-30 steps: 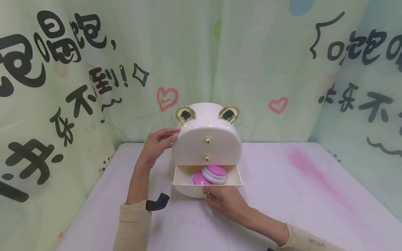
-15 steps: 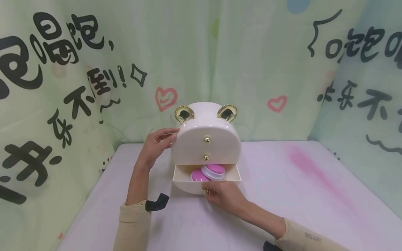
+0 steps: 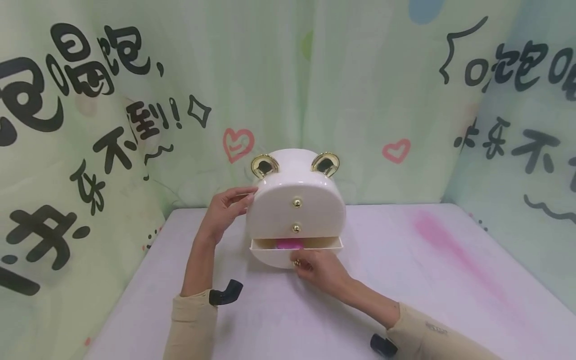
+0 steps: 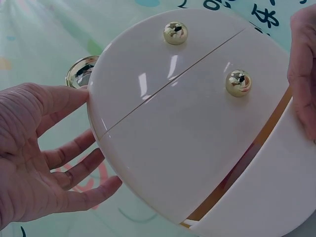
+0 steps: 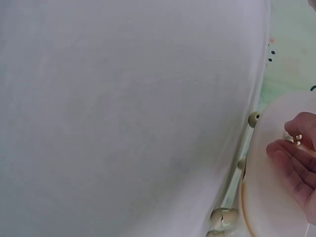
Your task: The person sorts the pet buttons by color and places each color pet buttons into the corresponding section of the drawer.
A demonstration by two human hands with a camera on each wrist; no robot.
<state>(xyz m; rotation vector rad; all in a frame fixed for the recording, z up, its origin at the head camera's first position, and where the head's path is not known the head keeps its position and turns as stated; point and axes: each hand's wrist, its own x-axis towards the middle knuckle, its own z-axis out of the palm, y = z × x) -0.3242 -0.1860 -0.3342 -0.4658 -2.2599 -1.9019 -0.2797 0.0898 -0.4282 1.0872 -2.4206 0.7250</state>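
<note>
A rounded white drawer box [image 3: 288,210] with gold-rimmed ears stands on the table, its lowest drawer [image 3: 270,257] pulled out a short way. Inside that drawer a bright pink object [image 3: 289,244] partly shows over the front edge. My right hand [image 3: 321,272] pinches the drawer's small gold knob [image 3: 296,262] between thumb and fingers; the right wrist view shows the knob [image 5: 297,139] there too. With fairly straight, spread fingers, my left hand [image 3: 223,212] touches the box's left side. The left wrist view shows a narrow dark gap [image 4: 237,170] above the lowest drawer.
Two upper drawers carry gold knobs [image 3: 297,202] and are flush with the box. A pale cloth with a pink streak [image 3: 450,245] covers the table. Behind it hangs a printed green curtain [image 3: 360,100].
My right hand has pushed the lowest drawer inward, so its opening is much narrower and less of the pink and white contents shows. My left hand stays against the box's side.
</note>
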